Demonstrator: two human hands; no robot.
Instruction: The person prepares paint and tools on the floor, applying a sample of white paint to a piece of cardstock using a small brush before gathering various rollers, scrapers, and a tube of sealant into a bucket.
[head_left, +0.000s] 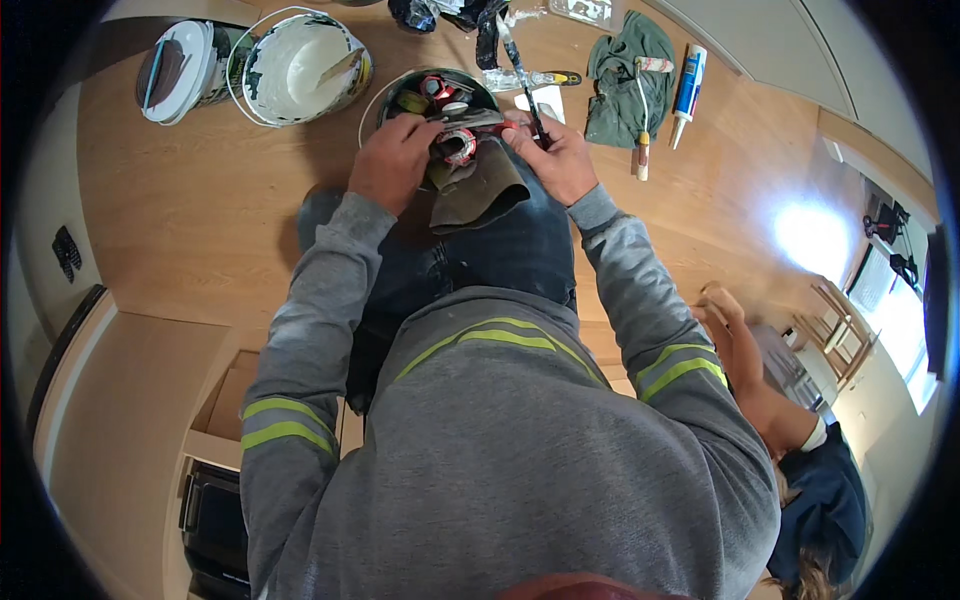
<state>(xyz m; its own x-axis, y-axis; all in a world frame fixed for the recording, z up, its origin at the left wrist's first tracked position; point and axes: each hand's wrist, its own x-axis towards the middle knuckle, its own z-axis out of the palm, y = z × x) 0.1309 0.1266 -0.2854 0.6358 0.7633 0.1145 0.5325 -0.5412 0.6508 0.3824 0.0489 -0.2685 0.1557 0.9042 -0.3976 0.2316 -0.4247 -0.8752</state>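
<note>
Both hands are over a dark bucket (390, 94) full of tools, close to my knees. My left hand (395, 161) has its fingers at one end of a grey flat piece (476, 118), perhaps a blade; I cannot tell how firmly they hold it. In my right hand (551, 157) is a red handle (512, 124), pinched near the thumb, and a dark paint-stained stick (521, 71) rises from between the fingers. A roll of tape (457, 146) and a curled sheet of sandpaper (480, 195) lie between the hands.
An open paint bucket (304, 67) and a lidded tub (180, 71) stand at the upper left. A putty knife (551, 78), a green cloth (626, 90), a small paint roller (643, 112) and a sealant cartridge (690, 86) lie on the wooden floor. Another person (787, 427) is at the right.
</note>
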